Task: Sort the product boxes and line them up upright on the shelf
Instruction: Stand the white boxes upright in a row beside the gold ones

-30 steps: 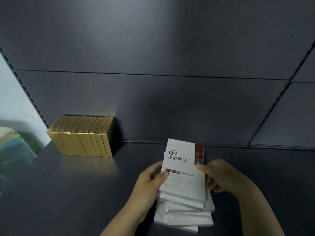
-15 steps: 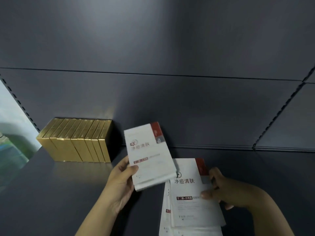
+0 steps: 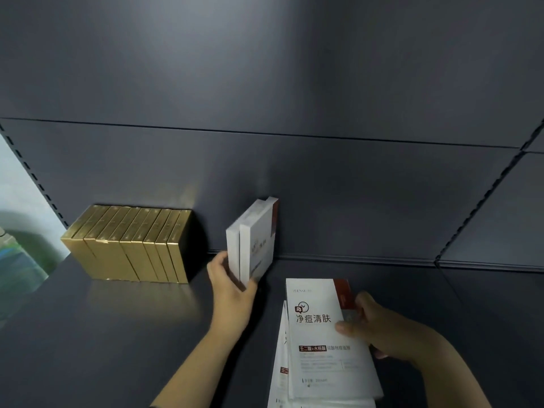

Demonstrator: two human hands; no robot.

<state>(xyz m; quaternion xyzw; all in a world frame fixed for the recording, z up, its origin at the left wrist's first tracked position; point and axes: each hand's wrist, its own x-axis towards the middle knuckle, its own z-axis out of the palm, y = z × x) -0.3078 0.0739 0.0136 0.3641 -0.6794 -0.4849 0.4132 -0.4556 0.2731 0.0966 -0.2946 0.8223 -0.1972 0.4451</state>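
My left hand (image 3: 232, 287) has its grip closed round the lower end of two white boxes (image 3: 256, 240). They are held on edge and lean a little, near the back panel (image 3: 353, 201) and apart from the gold row (image 3: 132, 245) standing on the shelf (image 3: 117, 334). Whether they touch the shelf I cannot tell. My right hand (image 3: 379, 328) pinches the top of the flat stack (image 3: 318, 363), thumb on its face. These look like light, thin, stiff cartons with smooth faces, so I judge they will slide and topple easily. They are best held low, across the narrow sides.
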